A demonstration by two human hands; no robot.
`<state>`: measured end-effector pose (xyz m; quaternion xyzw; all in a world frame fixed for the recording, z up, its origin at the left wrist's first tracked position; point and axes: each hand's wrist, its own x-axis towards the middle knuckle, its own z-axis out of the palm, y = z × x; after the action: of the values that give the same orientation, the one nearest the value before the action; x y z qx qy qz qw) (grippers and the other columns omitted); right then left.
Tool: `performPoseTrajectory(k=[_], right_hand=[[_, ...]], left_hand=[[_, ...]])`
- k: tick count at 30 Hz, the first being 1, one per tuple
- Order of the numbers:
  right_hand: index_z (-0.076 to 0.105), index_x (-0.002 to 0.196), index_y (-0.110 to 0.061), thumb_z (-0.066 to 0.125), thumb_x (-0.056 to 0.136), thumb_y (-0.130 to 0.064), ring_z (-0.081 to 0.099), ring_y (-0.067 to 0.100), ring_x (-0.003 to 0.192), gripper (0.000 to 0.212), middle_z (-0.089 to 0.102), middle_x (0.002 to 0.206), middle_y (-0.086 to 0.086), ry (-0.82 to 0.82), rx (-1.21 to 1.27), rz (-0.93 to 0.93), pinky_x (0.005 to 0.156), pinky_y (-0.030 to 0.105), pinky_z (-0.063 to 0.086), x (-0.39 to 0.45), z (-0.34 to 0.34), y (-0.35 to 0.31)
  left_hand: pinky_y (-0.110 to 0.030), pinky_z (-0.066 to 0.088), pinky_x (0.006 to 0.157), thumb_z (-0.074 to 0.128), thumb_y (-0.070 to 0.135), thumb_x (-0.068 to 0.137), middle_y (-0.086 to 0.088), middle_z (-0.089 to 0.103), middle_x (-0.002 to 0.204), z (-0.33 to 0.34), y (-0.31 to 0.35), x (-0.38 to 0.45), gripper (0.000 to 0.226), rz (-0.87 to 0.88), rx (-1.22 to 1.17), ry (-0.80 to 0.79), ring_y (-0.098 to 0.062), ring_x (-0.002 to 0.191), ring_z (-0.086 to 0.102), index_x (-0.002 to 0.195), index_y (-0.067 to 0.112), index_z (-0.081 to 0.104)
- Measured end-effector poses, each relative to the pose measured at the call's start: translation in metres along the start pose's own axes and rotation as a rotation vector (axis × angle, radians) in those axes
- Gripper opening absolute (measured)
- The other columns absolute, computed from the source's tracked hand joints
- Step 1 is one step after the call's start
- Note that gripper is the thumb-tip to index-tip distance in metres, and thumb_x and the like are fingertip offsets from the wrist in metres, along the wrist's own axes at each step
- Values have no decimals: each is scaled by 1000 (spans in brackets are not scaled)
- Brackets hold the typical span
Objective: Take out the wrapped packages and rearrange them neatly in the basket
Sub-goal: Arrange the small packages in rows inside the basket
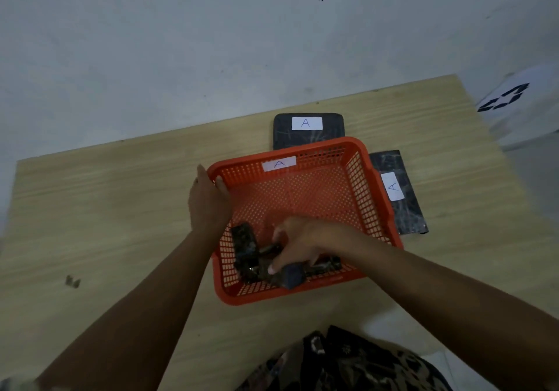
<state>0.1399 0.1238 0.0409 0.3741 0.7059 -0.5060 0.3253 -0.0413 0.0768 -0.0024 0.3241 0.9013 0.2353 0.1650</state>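
An orange mesh basket (360,179) with a white "A" label sits on the wooden table. Dark wrapped packages lie jumbled in its near end: one flat package (245,245) at the near left, others under my right hand. My left hand (208,200) grips the basket's left rim. My right hand (299,242) reaches down into the basket, fingers closed around a dark rolled package (292,275) at the near wall.
Two dark flat packages with white "A" labels lie on the table outside the basket, one behind it (308,126) and one to its right (399,191). A small dark scrap (72,282) lies at the left. The wall (211,43) borders the table's far edge.
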Motion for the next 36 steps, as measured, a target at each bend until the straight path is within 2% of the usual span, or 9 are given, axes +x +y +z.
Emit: performPoseTrajectory(k=[2, 6, 9, 12, 15, 21, 25, 29, 36], right_hand=[[53, 139, -17, 80, 82, -24, 58, 18, 102, 64, 49, 137, 6, -3, 85, -8, 78, 35, 62, 1, -5, 1], [62, 127, -19, 59, 95, -23, 62, 17, 98, 32, 61, 119, 5, 4, 298, -55, 79, 31, 59, -1, -32, 10], [61, 124, -14, 44, 102, -28, 61, 21, 95, 32, 64, 110, 11, 89, 644, -93, 75, 31, 52, 8, -51, 18], [60, 120, -13, 47, 101, -38, 56, 19, 88, 34, 62, 103, 10, 123, 895, -133, 70, 29, 47, 24, -63, 23], [59, 125, -16, 66, 92, -32, 59, 18, 98, 37, 63, 114, 6, 118, 825, -153, 73, 28, 51, 40, -67, 21], [61, 117, -19, 82, 79, -22, 63, 19, 107, 43, 62, 119, 1, 369, 580, -180, 93, 34, 54, 71, -59, 5], [62, 128, -15, 82, 80, -20, 58, 6, 92, 52, 60, 111, -4, 417, 515, -188, 75, 18, 47, 85, -54, -9], [63, 120, -10, 85, 77, -18, 62, 13, 97, 49, 64, 109, 0, 559, 653, -178, 72, 17, 48, 95, -40, -9], [73, 95, -17, 86, 75, -22, 71, 19, 91, 24, 73, 99, 2, 625, 924, -112, 89, 37, 58, 106, -22, -15]], left_hand=[[-36, 41, 76, 38, 23, 103, -22, 65, 110, 2, -4, 4, 32, -26, -38, 30, -39, 102, 62, 120, 0, 54], [-38, 46, 77, 37, 25, 103, -19, 67, 105, 4, -6, 6, 34, -59, -61, 47, -37, 97, 63, 116, 2, 57], [-37, 45, 77, 37, 27, 103, -18, 67, 106, 5, -6, 7, 35, -74, -76, 55, -36, 97, 64, 118, 2, 58], [-32, 40, 73, 39, 28, 103, -16, 68, 102, 4, -5, 7, 36, -101, -87, 65, -30, 92, 63, 112, 1, 61], [-31, 37, 67, 40, 33, 102, -11, 66, 89, 5, -8, 9, 40, -136, -108, 65, -22, 77, 57, 99, 2, 64], [-30, 37, 68, 37, 37, 103, -4, 60, 82, 6, -11, 10, 44, -140, -131, 62, -21, 77, 57, 94, 4, 65], [-32, 44, 71, 37, 39, 103, -8, 68, 90, 6, -13, 11, 46, -119, -152, 68, -21, 81, 61, 99, 4, 66], [-29, 39, 71, 37, 38, 103, -3, 64, 88, 7, -13, 11, 44, -127, -152, 66, -17, 79, 56, 101, 5, 66], [-21, 29, 58, 39, 36, 103, 2, 57, 81, 8, -13, 11, 40, -129, -130, 86, -13, 73, 51, 92, 7, 64]])
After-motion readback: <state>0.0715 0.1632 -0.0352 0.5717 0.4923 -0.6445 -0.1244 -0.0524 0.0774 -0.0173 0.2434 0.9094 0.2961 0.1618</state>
